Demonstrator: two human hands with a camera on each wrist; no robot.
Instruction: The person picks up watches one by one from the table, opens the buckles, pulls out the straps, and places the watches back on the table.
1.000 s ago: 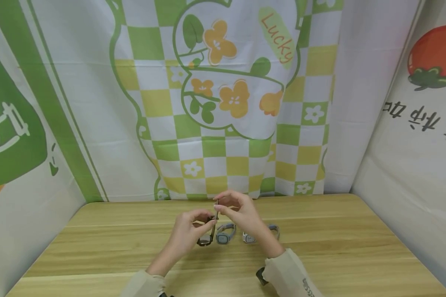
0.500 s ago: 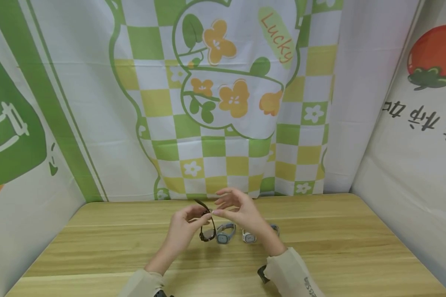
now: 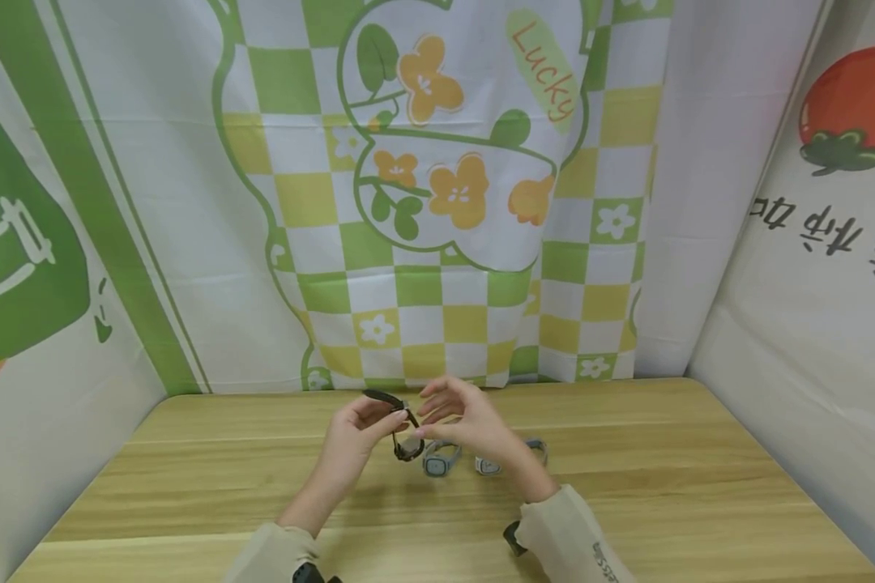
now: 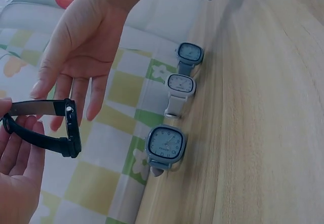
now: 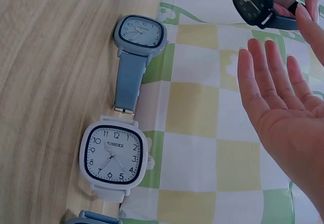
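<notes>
A black wristwatch (image 3: 409, 449) hangs above the table, its dial dark in the right wrist view. My left hand (image 3: 343, 445) pinches its strap between thumb and fingers. One strap end sticks up over that hand; the rest of the strap bends in a loop. My right hand (image 3: 474, 421) is just to the right, its fingers extended and its palm showing in the right wrist view (image 5: 288, 117). The right thumb tip lies at the strap; whether it touches cannot be told. A blue watch (image 3: 437, 463) and a white watch (image 3: 488, 465) rest on the table below.
Another blue watch (image 4: 190, 52) stands at the right end of the row, partly behind my right wrist in the head view. The wooden table (image 3: 189, 470) meets a green-and-yellow checked cloth (image 3: 423, 324) at the back. White printed cloths hang on both sides.
The right fingers have let go of the strap end and dropped slightly. The strap end has swung left over the left hand, and the watch has risen and turned a little.
</notes>
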